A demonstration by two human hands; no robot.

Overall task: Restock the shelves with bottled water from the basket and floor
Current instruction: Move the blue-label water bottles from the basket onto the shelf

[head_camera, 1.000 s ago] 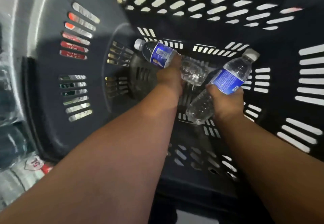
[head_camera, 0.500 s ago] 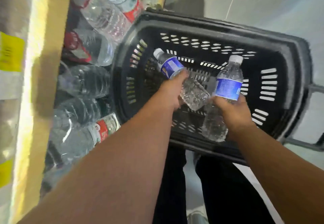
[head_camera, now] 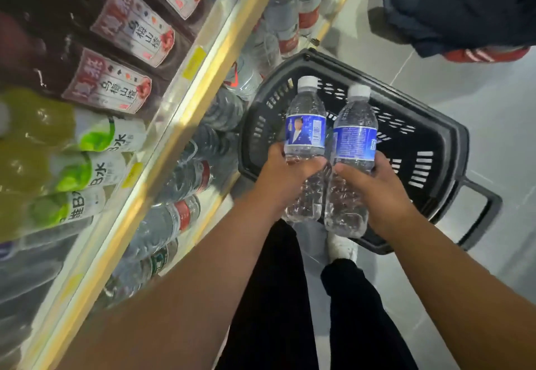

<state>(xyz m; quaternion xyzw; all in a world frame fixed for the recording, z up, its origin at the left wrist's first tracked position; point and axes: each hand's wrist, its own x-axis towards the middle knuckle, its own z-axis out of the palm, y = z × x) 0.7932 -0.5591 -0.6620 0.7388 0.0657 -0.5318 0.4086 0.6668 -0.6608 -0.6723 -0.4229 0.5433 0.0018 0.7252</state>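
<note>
– Over the black slatted plastic basket (head_camera: 452,137), in the head view, what do the hands have?

– The left hand (head_camera: 285,177) grips a clear water bottle with a blue portrait label (head_camera: 304,132) and a white cap, fingers curled round its middle just under the label. The right hand (head_camera: 377,192) holds a second clear blue-labelled water bottle (head_camera: 355,137) the same way. Both bottles stand nearly upright, side by side, close enough that I cannot tell whether they touch.

– And the basket?

– It sits on the grey tiled floor (head_camera: 478,85), hard against the shelving (its handle juts out at the right).

– The shelves?

– On the left, a yellow-edged shelf (head_camera: 179,120) carries dark drink bottles with red-and-white labels (head_camera: 116,50) and green drink bottles (head_camera: 58,166). Below it stand rows of clear red-labelled water bottles (head_camera: 179,213). Black trouser legs and a white shoe (head_camera: 342,249) show beneath the arms.
</note>
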